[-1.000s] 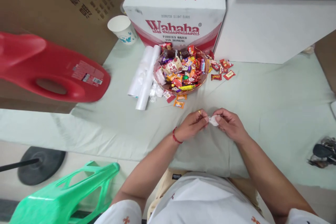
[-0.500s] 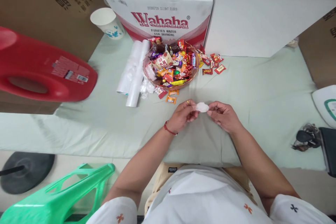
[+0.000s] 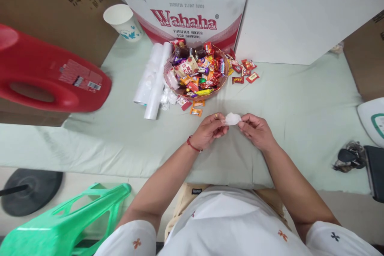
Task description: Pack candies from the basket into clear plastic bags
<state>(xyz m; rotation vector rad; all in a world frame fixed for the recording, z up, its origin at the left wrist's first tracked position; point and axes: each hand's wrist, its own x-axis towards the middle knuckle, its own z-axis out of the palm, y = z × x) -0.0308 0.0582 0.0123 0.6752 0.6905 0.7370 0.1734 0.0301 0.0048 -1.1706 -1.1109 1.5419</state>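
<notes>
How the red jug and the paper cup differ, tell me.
The red jug is red with a built-in handle; the paper cup is white with blue leaf prints and no handle. The red jug carries a barcode label and looks larger; the paper cup shows an open top. Both appear against the brown carton.

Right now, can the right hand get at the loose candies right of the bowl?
Probably yes: only bare cloth lies between the right hand and the loose candies, though its fingers are on the white piece.
</notes>
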